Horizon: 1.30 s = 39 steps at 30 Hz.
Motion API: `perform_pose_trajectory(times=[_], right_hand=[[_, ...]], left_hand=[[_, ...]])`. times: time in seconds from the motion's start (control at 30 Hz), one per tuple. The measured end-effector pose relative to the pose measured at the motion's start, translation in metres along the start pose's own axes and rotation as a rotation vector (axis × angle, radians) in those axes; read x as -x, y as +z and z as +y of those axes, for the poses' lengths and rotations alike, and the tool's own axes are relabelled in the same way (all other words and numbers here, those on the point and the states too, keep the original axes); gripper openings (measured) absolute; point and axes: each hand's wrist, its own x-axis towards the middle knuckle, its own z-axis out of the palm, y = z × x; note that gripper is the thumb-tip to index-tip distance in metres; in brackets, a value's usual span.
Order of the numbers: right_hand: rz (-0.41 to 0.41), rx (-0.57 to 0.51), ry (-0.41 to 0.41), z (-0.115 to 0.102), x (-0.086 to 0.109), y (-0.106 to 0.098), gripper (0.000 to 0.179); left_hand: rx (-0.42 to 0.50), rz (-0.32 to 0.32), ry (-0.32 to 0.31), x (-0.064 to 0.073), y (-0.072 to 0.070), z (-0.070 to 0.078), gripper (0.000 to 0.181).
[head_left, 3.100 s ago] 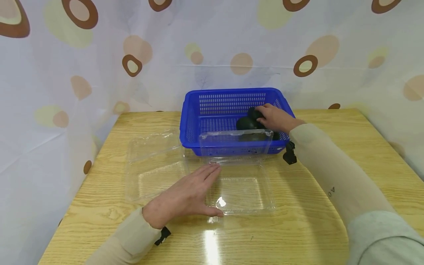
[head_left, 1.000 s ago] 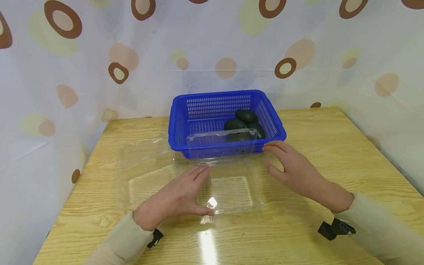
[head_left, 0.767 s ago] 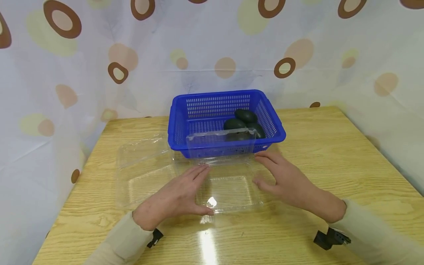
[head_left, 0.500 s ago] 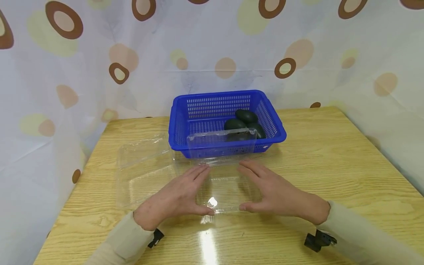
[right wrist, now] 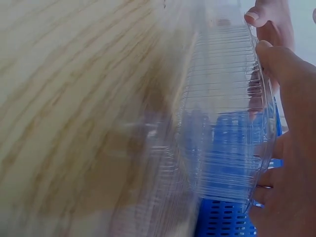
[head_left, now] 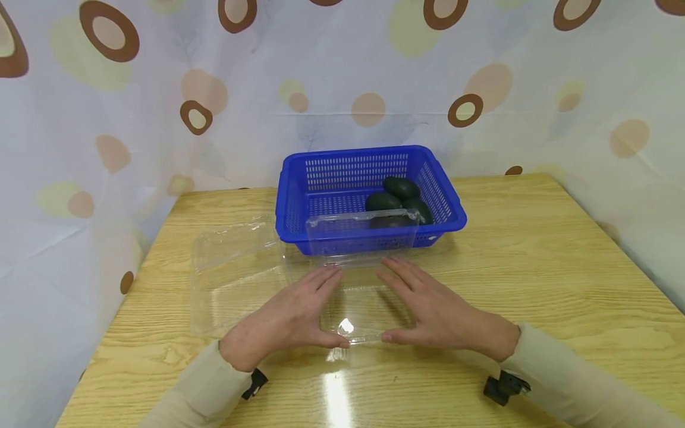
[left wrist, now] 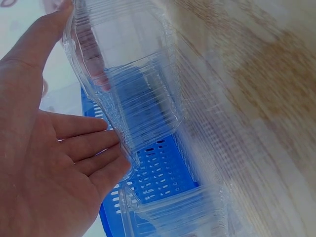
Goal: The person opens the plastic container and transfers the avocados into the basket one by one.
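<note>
A clear plastic clamshell container (head_left: 369, 312) lies on the table, its lid (head_left: 363, 235) raised at the back before the basket. At its left side rests my left hand (head_left: 289, 318), thumb at the front rim and straight fingers toward the back. My right hand (head_left: 441, 315) mirrors it on the right side. In the left wrist view, the left fingertips (left wrist: 106, 133) touch the container's rim. In the right wrist view, the right thumb (right wrist: 266, 49) and fingers also touch the rim. Neither hand curls round it. The container's side walls are partly hidden by the hands.
Behind stands a blue slotted plastic basket (head_left: 291, 196). Several dark green avocados (head_left: 401, 187) lie in its right part, one seen through the clear lid. A second clear container (head_left: 241, 279) lies open at left. A patterned curtain (head_left: 332, 71) hangs behind the wooden table (head_left: 535, 267).
My right hand has left the avocados in the basket and moved down and left to the container's right side. The left hand has stayed put. The head view shifted slightly.
</note>
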Motion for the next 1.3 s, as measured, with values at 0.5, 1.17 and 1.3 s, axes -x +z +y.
perform_pose_trajectory(times=[0.5, 1.17, 1.3], right_hand=[[0.006, 0.005, 0.052, 0.009, 0.014, 0.0, 0.101], [0.051, -0.033, 0.181, 0.009, 0.03, -0.004, 0.1], [0.067, -0.028, 0.21, 0.009, 0.034, -0.003, 0.099]], left_hand=[[0.006, -0.031, -0.007, -0.014, 0.003, 0.008, 0.112], [-0.009, -0.044, 0.006, -0.038, 0.007, 0.029, 0.113], [-0.029, -0.059, -0.001, -0.047, 0.009, 0.035, 0.113]])
